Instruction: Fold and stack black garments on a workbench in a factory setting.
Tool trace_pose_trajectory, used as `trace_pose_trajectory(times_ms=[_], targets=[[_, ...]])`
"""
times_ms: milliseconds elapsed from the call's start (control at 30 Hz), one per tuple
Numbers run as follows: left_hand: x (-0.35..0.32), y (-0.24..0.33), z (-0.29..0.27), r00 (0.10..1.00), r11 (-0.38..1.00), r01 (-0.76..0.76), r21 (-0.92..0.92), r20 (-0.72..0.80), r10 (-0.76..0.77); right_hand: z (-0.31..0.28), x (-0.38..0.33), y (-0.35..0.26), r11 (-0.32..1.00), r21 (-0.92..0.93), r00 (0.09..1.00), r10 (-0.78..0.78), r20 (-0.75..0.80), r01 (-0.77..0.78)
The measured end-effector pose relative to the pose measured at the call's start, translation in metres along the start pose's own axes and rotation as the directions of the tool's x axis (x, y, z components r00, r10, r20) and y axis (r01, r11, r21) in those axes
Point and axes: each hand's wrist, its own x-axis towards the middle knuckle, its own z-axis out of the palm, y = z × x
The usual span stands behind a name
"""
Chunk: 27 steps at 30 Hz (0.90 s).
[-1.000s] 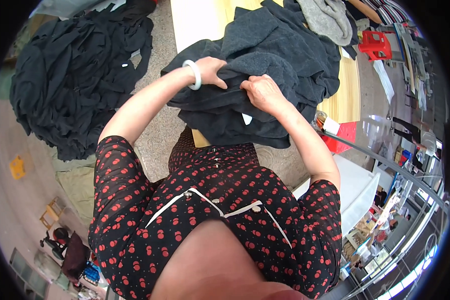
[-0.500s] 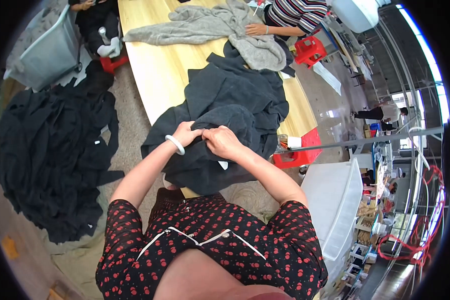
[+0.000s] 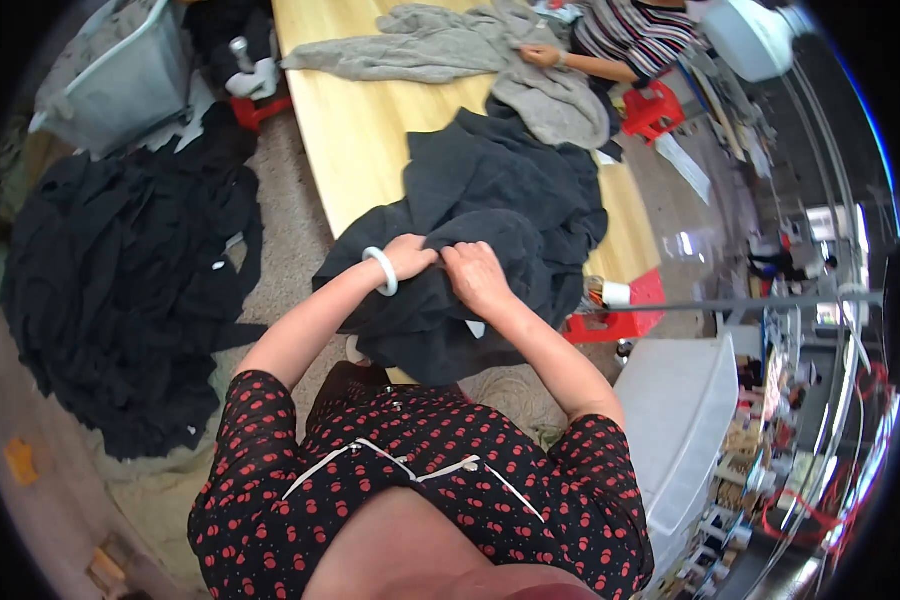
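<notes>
A dark charcoal knit garment [image 3: 510, 180] lies bunched over the near end of the wooden table [image 3: 355, 130], its lower part hanging over the edge towards me. My left hand [image 3: 407, 258], with a white bangle at the wrist, pinches the cloth. Close beside it, my right hand [image 3: 477, 277] grips the same garment, fingers curled into the fabric. Only a small gap separates the two hands. Below my right hand a small white label [image 3: 476, 328] shows on the garment.
A large heap of black garments [image 3: 120, 290] lies on the floor at left, near a grey bin [image 3: 120, 85]. Across the table a co-worker's hand [image 3: 540, 55] touches a grey knit garment [image 3: 400, 50]. A red stool [image 3: 610, 325] and a white plastic bin [image 3: 670, 400] stand at right.
The view has shifted, so the scene sits further right. My hands have drawn slightly apart on the garment. The co-worker's hand, flat before, is now more curled.
</notes>
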Motion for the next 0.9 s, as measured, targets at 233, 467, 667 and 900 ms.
trace_pose_trajectory(times_ms=[233,467,667,900], targets=[[-0.010,0.001,0.012,0.988,0.953,-0.105,0.283,-0.076,0.132,-0.002,0.002,0.000,0.999,0.000,0.997,-0.045,0.069,0.045],[-0.006,0.001,0.032,0.957,0.901,-0.096,0.424,-0.210,0.200,0.005,-0.003,0.007,1.000,0.004,0.995,-0.028,0.094,0.028],[-0.010,-0.005,0.031,0.929,0.828,-0.158,0.538,-0.203,0.309,0.019,-0.003,0.016,0.998,-0.016,0.993,-0.056,0.101,0.058],[-0.001,-0.011,0.027,0.884,0.773,-0.298,0.560,-0.143,0.445,0.022,-0.010,0.014,0.999,-0.011,0.994,0.033,0.101,-0.032]])
